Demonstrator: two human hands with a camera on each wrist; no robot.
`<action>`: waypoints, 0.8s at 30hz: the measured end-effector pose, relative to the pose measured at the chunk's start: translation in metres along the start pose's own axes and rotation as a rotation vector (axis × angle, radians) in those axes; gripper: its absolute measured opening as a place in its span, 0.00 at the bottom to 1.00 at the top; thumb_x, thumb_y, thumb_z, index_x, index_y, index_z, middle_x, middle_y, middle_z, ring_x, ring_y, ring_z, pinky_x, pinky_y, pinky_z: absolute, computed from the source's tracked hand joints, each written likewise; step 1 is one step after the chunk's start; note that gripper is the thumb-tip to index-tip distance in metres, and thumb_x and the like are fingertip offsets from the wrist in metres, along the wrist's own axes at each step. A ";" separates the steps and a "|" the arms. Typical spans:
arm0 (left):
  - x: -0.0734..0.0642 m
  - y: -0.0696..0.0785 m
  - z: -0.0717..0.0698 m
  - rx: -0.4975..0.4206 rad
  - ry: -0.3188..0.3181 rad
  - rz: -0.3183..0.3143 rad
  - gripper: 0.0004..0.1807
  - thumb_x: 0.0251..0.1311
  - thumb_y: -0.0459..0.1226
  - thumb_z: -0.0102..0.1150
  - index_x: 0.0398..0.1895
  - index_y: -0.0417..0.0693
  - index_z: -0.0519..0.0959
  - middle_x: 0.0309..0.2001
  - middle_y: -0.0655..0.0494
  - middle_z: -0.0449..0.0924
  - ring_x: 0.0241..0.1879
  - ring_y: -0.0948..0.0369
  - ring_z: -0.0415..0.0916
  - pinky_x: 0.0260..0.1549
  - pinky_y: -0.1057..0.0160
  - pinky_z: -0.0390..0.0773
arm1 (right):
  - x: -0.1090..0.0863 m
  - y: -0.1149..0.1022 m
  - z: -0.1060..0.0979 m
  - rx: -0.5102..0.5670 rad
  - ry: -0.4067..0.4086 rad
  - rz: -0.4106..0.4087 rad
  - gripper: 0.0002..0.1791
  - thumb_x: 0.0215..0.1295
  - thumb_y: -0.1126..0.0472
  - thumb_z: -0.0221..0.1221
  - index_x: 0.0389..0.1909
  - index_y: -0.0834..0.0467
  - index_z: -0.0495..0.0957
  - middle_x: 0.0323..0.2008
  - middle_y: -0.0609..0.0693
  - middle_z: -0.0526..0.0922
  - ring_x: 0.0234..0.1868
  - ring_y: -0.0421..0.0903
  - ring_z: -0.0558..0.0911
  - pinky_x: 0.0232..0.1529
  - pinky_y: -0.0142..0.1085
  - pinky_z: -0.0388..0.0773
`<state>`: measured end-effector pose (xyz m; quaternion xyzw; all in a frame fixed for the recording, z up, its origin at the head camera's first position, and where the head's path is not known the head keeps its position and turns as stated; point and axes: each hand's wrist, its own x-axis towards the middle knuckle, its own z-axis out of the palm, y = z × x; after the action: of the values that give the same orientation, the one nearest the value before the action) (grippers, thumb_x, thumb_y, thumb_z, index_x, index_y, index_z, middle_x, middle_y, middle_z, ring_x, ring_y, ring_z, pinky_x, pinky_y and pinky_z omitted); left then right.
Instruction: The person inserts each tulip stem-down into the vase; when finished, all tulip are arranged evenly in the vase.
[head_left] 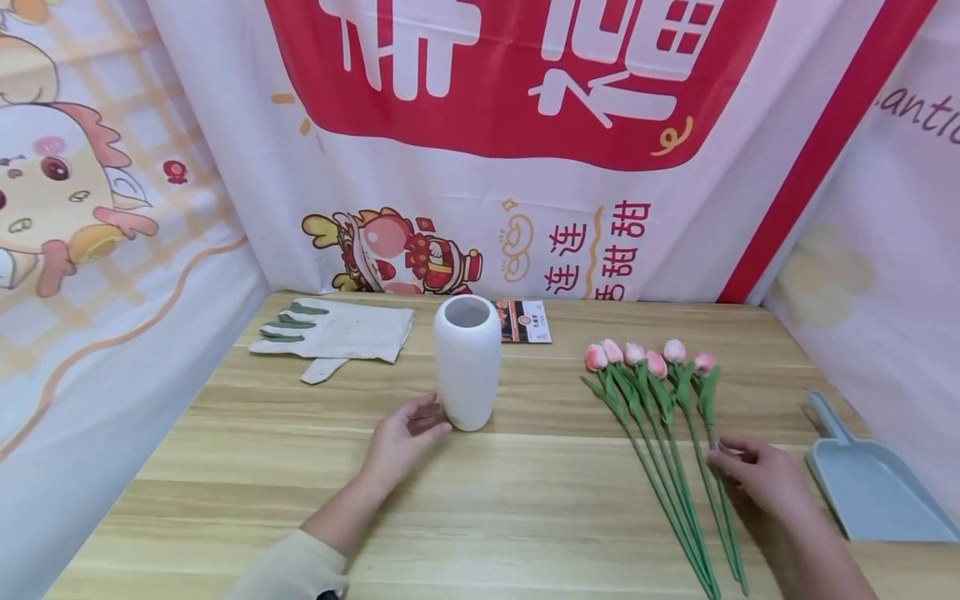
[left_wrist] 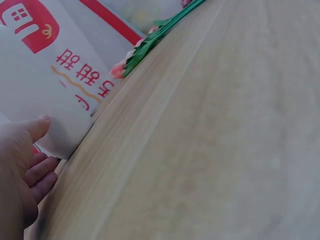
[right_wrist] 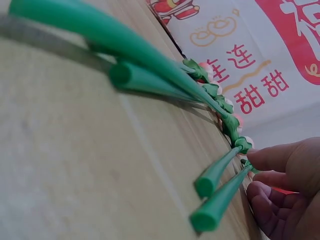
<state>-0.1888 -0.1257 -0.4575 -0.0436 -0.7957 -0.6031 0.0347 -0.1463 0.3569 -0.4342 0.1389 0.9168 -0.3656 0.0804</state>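
Note:
A white vase (head_left: 467, 367) stands upright on the wooden table. My left hand (head_left: 405, 437) is at its lower left side, thumb and fingers spread apart; in the left wrist view the thumb lies against the vase (left_wrist: 50, 95). Several artificial pink tulips (head_left: 652, 392) with green stems lie at the right, blossoms toward the back. Two of them lie slightly apart from the rest. My right hand (head_left: 765, 475) pinches the stem of the rightmost tulip (head_left: 707, 392) between thumb and forefinger, the stem still lying low over the table. In the right wrist view the fingertips partly hide that stem.
White work gloves with green fingertips (head_left: 352, 332) lie at the back left. A printed card (head_left: 532, 322) lies behind the vase. At the right edge is a blue-grey dustpan (head_left: 881, 487). Printed cloth (head_left: 465, 183) hangs around the back and sides.

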 end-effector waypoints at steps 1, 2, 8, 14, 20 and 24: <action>0.000 -0.001 0.002 -0.007 0.005 0.008 0.29 0.53 0.32 0.71 0.59 0.35 0.75 0.52 0.38 0.82 0.51 0.46 0.82 0.52 0.60 0.84 | 0.000 0.000 0.000 -0.013 0.001 -0.002 0.38 0.66 0.42 0.60 0.63 0.69 0.69 0.38 0.54 0.85 0.33 0.39 0.79 0.31 0.31 0.80; 0.000 -0.001 0.004 -0.013 0.010 0.014 0.28 0.53 0.32 0.71 0.58 0.35 0.75 0.51 0.38 0.83 0.50 0.46 0.83 0.51 0.60 0.85 | 0.000 0.000 0.000 -0.025 0.005 -0.007 0.38 0.65 0.42 0.60 0.62 0.69 0.70 0.38 0.55 0.85 0.34 0.41 0.79 0.31 0.31 0.79; 0.001 -0.001 0.011 -0.008 0.053 0.018 0.24 0.54 0.33 0.70 0.54 0.37 0.77 0.49 0.40 0.84 0.48 0.48 0.84 0.51 0.60 0.85 | -0.001 -0.004 0.000 -0.114 0.008 -0.031 0.35 0.65 0.42 0.60 0.60 0.67 0.74 0.50 0.67 0.82 0.48 0.60 0.81 0.42 0.42 0.79; 0.001 -0.001 0.014 0.004 0.093 0.024 0.22 0.55 0.31 0.69 0.53 0.37 0.77 0.48 0.40 0.84 0.47 0.48 0.84 0.49 0.60 0.86 | -0.001 -0.005 0.002 -0.058 -0.003 -0.014 0.33 0.64 0.47 0.62 0.60 0.70 0.73 0.35 0.56 0.87 0.32 0.43 0.82 0.32 0.35 0.80; 0.000 0.000 0.015 -0.003 0.096 0.028 0.22 0.54 0.31 0.69 0.53 0.37 0.77 0.48 0.40 0.84 0.47 0.48 0.84 0.48 0.61 0.86 | 0.000 -0.002 0.003 0.057 -0.008 0.027 0.32 0.65 0.52 0.61 0.61 0.71 0.71 0.24 0.44 0.82 0.27 0.39 0.79 0.27 0.32 0.80; 0.000 -0.001 0.015 0.007 0.101 0.033 0.22 0.54 0.31 0.70 0.53 0.37 0.78 0.48 0.40 0.84 0.46 0.48 0.84 0.48 0.60 0.86 | 0.001 -0.002 -0.003 0.094 -0.016 0.050 0.33 0.67 0.52 0.59 0.63 0.71 0.68 0.22 0.43 0.81 0.26 0.38 0.78 0.26 0.31 0.80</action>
<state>-0.1889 -0.1111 -0.4623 -0.0260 -0.7942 -0.6012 0.0850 -0.1480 0.3572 -0.4309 0.1624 0.8942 -0.4073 0.0904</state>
